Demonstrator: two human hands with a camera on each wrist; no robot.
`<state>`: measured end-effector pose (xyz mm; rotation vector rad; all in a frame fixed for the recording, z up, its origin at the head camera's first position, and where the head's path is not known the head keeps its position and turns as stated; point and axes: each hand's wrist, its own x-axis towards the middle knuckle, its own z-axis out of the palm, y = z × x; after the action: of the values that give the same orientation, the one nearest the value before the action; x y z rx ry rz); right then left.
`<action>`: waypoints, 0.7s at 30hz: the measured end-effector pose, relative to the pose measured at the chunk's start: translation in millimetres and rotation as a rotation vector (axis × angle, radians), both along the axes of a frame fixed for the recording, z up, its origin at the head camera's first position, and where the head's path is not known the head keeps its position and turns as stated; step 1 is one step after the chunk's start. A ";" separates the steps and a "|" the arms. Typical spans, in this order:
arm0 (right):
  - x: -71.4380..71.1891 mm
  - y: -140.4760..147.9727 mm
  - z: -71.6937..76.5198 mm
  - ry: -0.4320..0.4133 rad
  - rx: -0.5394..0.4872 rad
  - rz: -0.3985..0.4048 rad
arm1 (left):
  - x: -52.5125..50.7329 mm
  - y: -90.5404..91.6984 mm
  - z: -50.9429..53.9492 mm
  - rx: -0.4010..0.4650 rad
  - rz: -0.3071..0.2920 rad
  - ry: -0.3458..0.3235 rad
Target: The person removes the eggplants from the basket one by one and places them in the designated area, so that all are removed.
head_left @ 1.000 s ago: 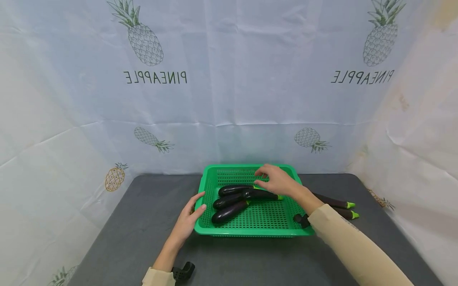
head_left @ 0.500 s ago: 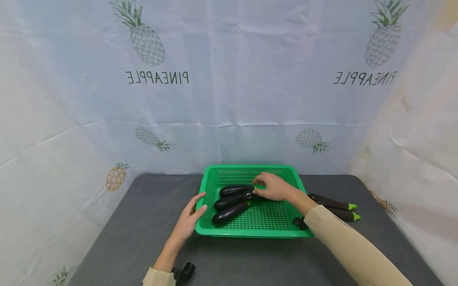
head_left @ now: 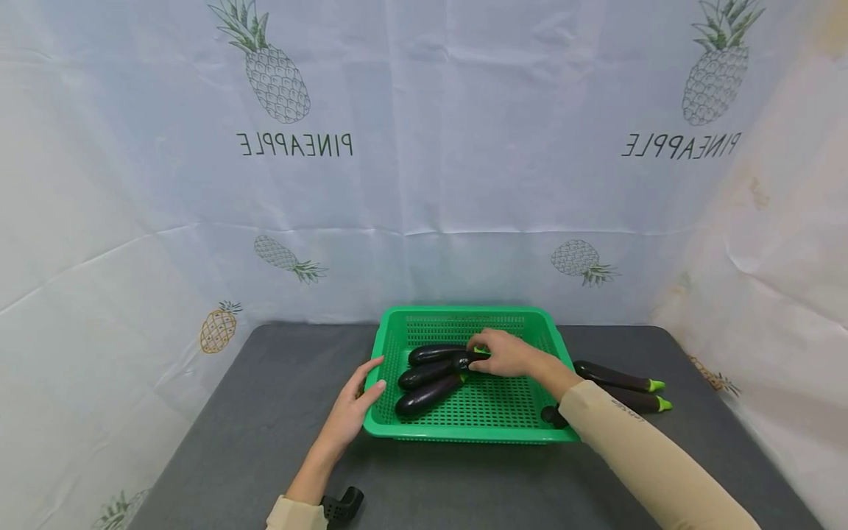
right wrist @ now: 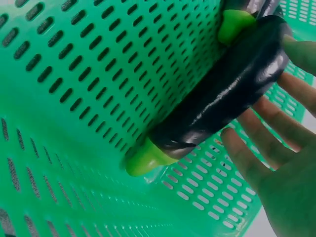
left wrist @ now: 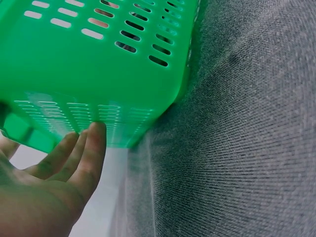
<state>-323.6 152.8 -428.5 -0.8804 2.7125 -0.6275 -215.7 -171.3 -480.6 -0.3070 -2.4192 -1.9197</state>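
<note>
My right hand (head_left: 506, 355) is inside the green plastic basket (head_left: 464, 434), curled over one dark eggplant (right wrist: 212, 98) with a light green stem end. In the right wrist view its thumb is on one side of that eggplant and its fingers on the other. More eggplants (head_left: 429, 396) lie side by side in the basket's left half. My left hand (head_left: 347, 408) is at the basket's left side. Its fingers (left wrist: 91, 158) are extended against the outer wall, and the thumb lies near the rim in the head view.
Two more eggplants (head_left: 616, 376) lie on the dark grey tabletop (head_left: 265, 412) right of the basket, partly behind my right sleeve (head_left: 649, 456). A white cloth with pineapple prints (head_left: 397, 184) hangs behind and beside the table.
My right hand has come down from above the eggplants and closed its fingers around one. The left hand stays at the basket's left side.
</note>
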 end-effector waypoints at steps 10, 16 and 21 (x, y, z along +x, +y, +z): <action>-3.3 -1.2 -3.9 -0.047 0.078 -0.013 | -0.1 1.1 0.6 0.009 0.008 -0.007; -0.2 -0.2 -2.9 -0.030 0.052 -0.011 | -0.3 1.5 0.7 0.014 0.005 -0.012; 2.9 -0.4 2.9 -0.014 -0.012 0.005 | 0.2 1.1 0.8 0.010 0.005 -0.004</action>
<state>-320.8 152.4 -425.6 -0.8818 2.6966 -0.6466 -215.5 -170.2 -479.8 -0.2968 -2.4098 -1.9315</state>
